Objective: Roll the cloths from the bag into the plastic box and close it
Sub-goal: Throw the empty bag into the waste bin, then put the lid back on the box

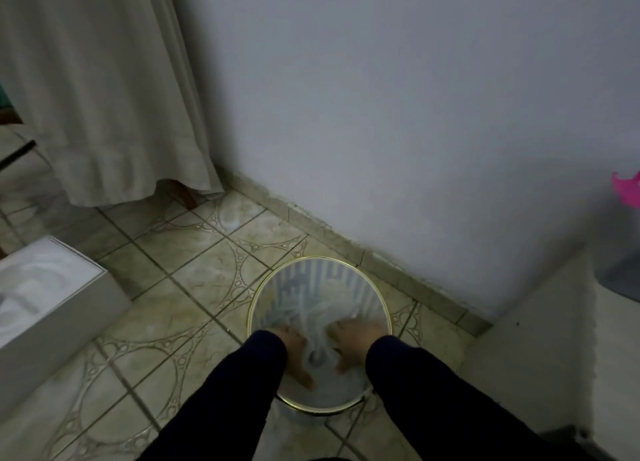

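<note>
Tiled floor point(180, 287), head view: round clear plastic box point(320, 263) by wall. Left hand point(296, 353) and right hand point(349, 342) inside, pressing pale cloths point(311, 318); finger curl blurred, indeterminate. Step: packing. Next: lid, unseen.

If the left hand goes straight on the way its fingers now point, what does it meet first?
The left hand reaches down into the round container. Going on, it would probably meet the pale cloth bunched between the hands, then the container's bottom; blur leaves depth unclear.
</note>
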